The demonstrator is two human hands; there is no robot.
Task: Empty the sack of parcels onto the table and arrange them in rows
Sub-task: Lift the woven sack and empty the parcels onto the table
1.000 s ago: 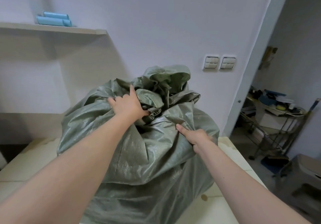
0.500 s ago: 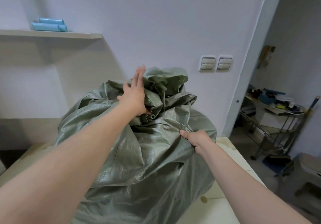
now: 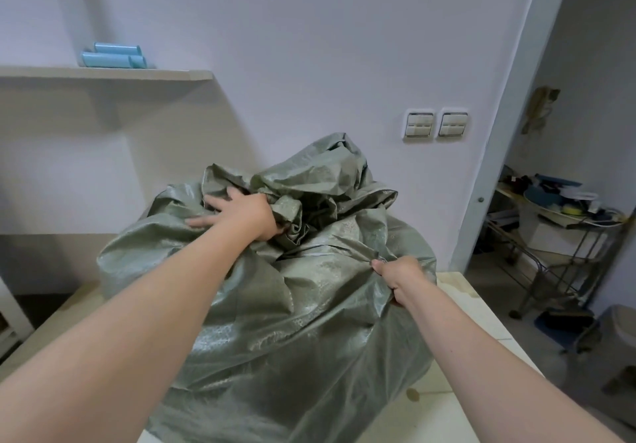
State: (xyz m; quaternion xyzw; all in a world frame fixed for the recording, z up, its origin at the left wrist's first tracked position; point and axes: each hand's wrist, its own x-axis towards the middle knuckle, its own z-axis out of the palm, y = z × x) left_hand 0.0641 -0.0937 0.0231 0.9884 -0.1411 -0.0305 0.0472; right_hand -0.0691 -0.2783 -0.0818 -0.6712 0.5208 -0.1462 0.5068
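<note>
One sack (image 3: 275, 322), full and bulging, stands on the table (image 3: 481, 312) against the wall, directly ahead of me. Its mouth is a crumpled bunch of green woven fabric at the top; no parcel is visible yet.

Change since half a second ago: my left hand (image 3: 241, 212), then raised with fingers extended upward beside the bunch, is now down on the sack's upper left shoulder. Its fingers are spread and pressed into the folds, the thumb side against the bunch. I cannot tell whether they have closed on cloth. My right hand (image 3: 401, 275) has not altered its hold: fingers are clamped on a pinch of fabric at the right shoulder, and creases radiate from that point.

Judgement: the opening step is in progress. The left hand is seeking an edge of the mouth while the right steadies the load. Emptying and row arrangement have not started.

Beyond the sack: a shelf (image 3: 103, 72), two switches (image 3: 437, 124), an open doorway with a cart (image 3: 564, 236).
</note>
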